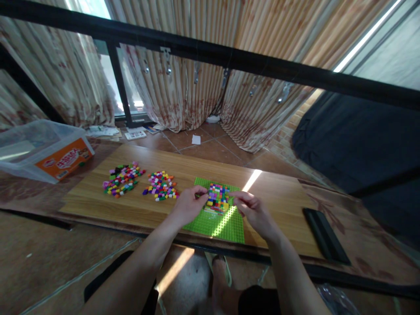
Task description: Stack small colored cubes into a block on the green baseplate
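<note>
A green studded baseplate [226, 223] lies on the wooden table [282, 197] in front of me. A block of many small coloured bricks [218, 197] stands on its far part. My left hand [188, 203] rests at the block's left edge, fingers curled and pinched against the bricks. My right hand [251, 208] sits at the block's right edge, fingers bent inward toward it. What either pinch holds, if anything, is too small to make out.
Two heaps of loose coloured bricks [123, 179] [160, 186] lie to the left. A clear plastic box with an orange label [49, 151] stands at far left. A black flat object [324, 234] lies at the right edge. Curtains and a black bar are beyond.
</note>
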Motion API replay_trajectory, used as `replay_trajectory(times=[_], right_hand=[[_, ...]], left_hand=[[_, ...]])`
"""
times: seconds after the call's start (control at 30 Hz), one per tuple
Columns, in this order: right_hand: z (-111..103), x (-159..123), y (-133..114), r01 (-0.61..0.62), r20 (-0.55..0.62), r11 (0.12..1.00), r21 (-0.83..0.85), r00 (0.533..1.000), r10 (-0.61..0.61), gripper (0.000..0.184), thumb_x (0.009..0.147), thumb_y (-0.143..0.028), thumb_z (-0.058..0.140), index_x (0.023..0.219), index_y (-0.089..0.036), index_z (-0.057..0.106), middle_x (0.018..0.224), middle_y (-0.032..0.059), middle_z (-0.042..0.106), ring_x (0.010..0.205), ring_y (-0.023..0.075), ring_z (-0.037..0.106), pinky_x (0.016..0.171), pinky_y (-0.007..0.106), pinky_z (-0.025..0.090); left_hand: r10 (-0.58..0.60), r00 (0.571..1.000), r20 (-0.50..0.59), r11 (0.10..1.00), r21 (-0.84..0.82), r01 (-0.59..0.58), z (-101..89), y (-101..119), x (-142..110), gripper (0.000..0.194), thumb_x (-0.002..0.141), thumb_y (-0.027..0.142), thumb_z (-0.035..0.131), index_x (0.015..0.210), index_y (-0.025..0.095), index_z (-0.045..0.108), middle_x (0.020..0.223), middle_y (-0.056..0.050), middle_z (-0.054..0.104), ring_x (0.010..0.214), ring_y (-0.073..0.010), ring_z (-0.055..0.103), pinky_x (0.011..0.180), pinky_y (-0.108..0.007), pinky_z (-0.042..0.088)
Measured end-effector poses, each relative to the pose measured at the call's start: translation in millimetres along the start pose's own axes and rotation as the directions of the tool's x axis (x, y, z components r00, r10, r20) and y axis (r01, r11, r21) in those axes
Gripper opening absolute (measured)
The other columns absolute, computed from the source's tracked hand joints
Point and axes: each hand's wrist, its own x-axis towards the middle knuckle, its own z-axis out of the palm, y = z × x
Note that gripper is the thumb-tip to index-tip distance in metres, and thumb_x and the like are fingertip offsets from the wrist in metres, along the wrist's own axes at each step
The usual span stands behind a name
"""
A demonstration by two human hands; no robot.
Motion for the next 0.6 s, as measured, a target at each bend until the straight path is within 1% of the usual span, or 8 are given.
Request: replay_trajectory(times=[0.07,0.13,0.17,0.23,0.43,0.53,0.6], right_hand=[[2,2,3,0.049,0.005,0.997,-0.059,0.999,-0.049,0.024,0.082,-0.034,0.058,0.095,-0.021,0.073,0.071,0.0005,0.065,0.062,0.013,0.053,0.059,0.027,0.041],[3,3,6,0.093,0.0,0.99,-0.106,0.996,-0.093,0.024,0.084,-0.034,0.056,0.096,-0.023,0.074,0.084,0.0026,0.07,0.077,0.0168,0.06,0.071,0.031,0.046],[4,4,7,0.11,-0.008,0.986,-0.126,0.994,-0.112,0.024,0.084,-0.034,0.056,0.097,-0.023,0.073,0.088,0.003,0.071,0.082,0.0181,0.061,0.075,0.032,0.046],[6,5,9,0.128,-0.038,0.979,-0.157,0.99,-0.135,0.025,0.084,-0.034,0.056,0.1,-0.024,0.073,0.092,0.0033,0.072,0.085,0.0193,0.063,0.079,0.034,0.047],[7,6,14,0.096,-0.13,0.977,-0.188,0.984,-0.122,0.025,0.083,-0.034,0.056,0.096,-0.02,0.073,0.086,0.0039,0.072,0.078,0.0179,0.062,0.073,0.032,0.046],[6,4,9,0.089,-0.146,0.978,-0.187,0.982,-0.117,0.025,0.081,-0.035,0.059,0.094,-0.019,0.072,0.077,0.0022,0.068,0.06,0.0129,0.054,0.058,0.027,0.043],[6,1,5,0.081,-0.111,0.982,-0.168,0.989,-0.1,0.026,0.076,-0.036,0.065,0.095,-0.019,0.07,0.072,-0.0005,0.062,0.05,0.009,0.045,0.048,0.024,0.036]], left_hand=[[0.002,1.0,0.0,1.0,0.003,-0.002,0.0,-1,0,0.02,0.081,0.024,0.055,0.091,0.014,0.07,0.089,-0.006,0.073,0.081,-0.0181,0.065,0.072,-0.029,0.048],[0.008,1.0,-0.003,1.0,0.0,-0.008,0.5,-2,0,0.02,0.081,0.025,0.055,0.091,0.015,0.07,0.089,-0.006,0.073,0.08,-0.0178,0.064,0.072,-0.028,0.048],[0.011,1.0,-0.002,1.0,-0.003,-0.011,0.8,-3,0,0.02,0.081,0.024,0.055,0.091,0.015,0.07,0.088,-0.006,0.073,0.08,-0.0176,0.064,0.072,-0.028,0.048],[0.016,1.0,-0.001,1.0,-0.011,-0.016,1.3,-3,0,0.02,0.081,0.024,0.055,0.09,0.015,0.07,0.088,-0.006,0.073,0.08,-0.0173,0.064,0.071,-0.028,0.048],[0.009,1.0,0.009,1.0,-0.016,-0.009,1.2,-1,0,0.019,0.08,0.022,0.055,0.088,0.014,0.07,0.085,-0.006,0.072,0.077,-0.0173,0.064,0.069,-0.028,0.048],[0.001,1.0,0.006,1.0,-0.022,0.0,1.0,0,0,0.019,0.08,0.022,0.055,0.089,0.014,0.07,0.085,-0.006,0.072,0.077,-0.0172,0.064,0.069,-0.028,0.048],[0.001,1.0,0.006,1.0,-0.027,-0.001,1.2,0,0,0.019,0.08,0.023,0.055,0.089,0.014,0.07,0.085,-0.006,0.072,0.078,-0.0173,0.064,0.07,-0.028,0.048]])
